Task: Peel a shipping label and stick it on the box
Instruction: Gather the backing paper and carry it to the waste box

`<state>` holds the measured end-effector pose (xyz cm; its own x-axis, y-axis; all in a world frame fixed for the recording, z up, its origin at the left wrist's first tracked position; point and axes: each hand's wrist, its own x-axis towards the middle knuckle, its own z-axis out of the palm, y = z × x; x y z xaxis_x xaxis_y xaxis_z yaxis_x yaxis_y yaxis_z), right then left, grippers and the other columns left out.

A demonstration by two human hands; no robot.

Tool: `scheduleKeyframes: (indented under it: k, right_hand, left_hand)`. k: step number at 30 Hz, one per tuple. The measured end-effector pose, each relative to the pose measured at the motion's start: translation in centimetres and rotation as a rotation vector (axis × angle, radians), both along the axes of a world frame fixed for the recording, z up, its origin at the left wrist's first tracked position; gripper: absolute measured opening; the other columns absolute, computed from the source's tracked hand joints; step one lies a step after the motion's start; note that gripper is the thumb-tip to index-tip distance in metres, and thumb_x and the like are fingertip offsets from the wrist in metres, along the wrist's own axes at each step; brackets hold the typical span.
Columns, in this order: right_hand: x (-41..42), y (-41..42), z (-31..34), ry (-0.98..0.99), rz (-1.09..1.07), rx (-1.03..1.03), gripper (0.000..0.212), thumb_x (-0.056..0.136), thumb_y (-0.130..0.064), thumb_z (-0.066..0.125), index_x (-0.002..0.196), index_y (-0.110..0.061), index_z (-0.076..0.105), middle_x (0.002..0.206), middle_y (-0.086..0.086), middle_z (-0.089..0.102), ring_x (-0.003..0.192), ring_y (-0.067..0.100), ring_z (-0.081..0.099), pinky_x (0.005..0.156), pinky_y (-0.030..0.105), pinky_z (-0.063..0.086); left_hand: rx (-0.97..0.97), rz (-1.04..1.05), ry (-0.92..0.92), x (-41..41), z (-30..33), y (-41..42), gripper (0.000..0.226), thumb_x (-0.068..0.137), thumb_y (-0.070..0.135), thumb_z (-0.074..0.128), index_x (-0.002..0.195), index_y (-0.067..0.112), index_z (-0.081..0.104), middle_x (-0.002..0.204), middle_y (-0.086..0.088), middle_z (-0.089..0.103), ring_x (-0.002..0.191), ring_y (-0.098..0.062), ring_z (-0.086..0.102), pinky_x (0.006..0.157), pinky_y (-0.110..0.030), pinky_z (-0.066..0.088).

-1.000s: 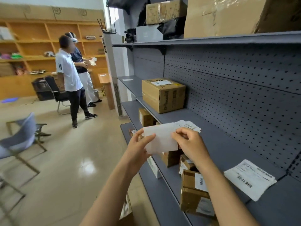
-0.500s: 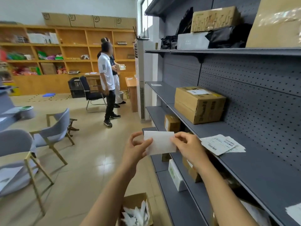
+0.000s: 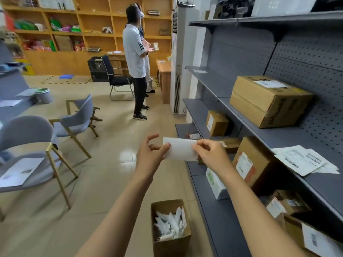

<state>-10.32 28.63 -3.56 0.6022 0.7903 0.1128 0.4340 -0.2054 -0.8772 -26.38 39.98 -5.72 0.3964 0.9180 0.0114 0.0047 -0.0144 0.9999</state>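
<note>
We hold the white shipping label (image 3: pixel 181 149) in the air in front of the grey shelf (image 3: pixel 263 135), blank side toward us. Our left hand (image 3: pixel 151 154) pins its left edge under the thumb, the other fingers (image 3: pixel 152 139) curled apart above. Our right hand (image 3: pixel 212 154) pinches the upper right corner, fingers together on the paper. An open carton (image 3: pixel 171 243) of scrap strips sits on the floor below.
</note>
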Motion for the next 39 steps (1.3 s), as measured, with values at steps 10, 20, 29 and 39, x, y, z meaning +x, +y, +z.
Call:
scheduleKeyframes:
  k: [10, 20, 29, 39]
  right_hand:
    - [0.6, 6.0, -10.8, 0.035, 0.072, -0.275, 0.025, 0.096, -0.030, 0.057, 0.094, -0.013, 0.075, 0.089, 0.005, 0.074, 0.087, 0.026, 0.071, 0.078, 0.043, 0.058]
    - [3.5, 10.3, -23.4, 0.135, 0.067, -0.493, 0.019, 0.096, -0.032, 0.055, 0.097, -0.024, 0.072, 0.084, -0.004, 0.068, 0.076, 0.016, 0.062, 0.065, 0.030, 0.048]
    - [5.5, 11.5, -36.3, 0.203, -0.009, -0.701, 0.026, 0.087, -0.025, 0.054, 0.087, -0.017, 0.078, 0.089, 0.005, 0.075, 0.087, 0.028, 0.068, 0.078, 0.039, 0.055]
    - [6.1, 11.5, -48.0, 0.239, 0.068, -0.967, 0.046, 0.093, -0.021, 0.050, 0.137, -0.015, 0.061, 0.141, 0.005, 0.062, 0.109, 0.027, 0.062, 0.084, 0.032, 0.049]
  left_hand:
    - [0.008, 0.130, 0.310, 0.0, -11.0, 4.2, 0.036, 0.086, 0.029, 0.079, 0.115, 0.029, 0.058, 0.094, -0.007, 0.072, 0.088, -0.030, 0.072, 0.080, -0.043, 0.057]
    - [-0.131, 0.150, 0.480, 2.3, -22.4, 5.8, 0.026, 0.089, 0.028, 0.075, 0.107, 0.028, 0.056, 0.087, 0.005, 0.066, 0.081, -0.012, 0.063, 0.062, -0.023, 0.042]
    - [-0.240, 0.061, 0.660, 4.8, -33.2, 6.3, 0.028, 0.088, 0.024, 0.072, 0.114, 0.029, 0.065, 0.080, 0.013, 0.069, 0.084, -0.011, 0.069, 0.067, -0.023, 0.046]
    - [-0.271, -0.025, 0.833, 6.3, -44.8, 5.8, 0.018, 0.090, 0.021, 0.069, 0.106, 0.028, 0.072, 0.091, 0.007, 0.071, 0.073, 0.001, 0.060, 0.059, -0.010, 0.039]
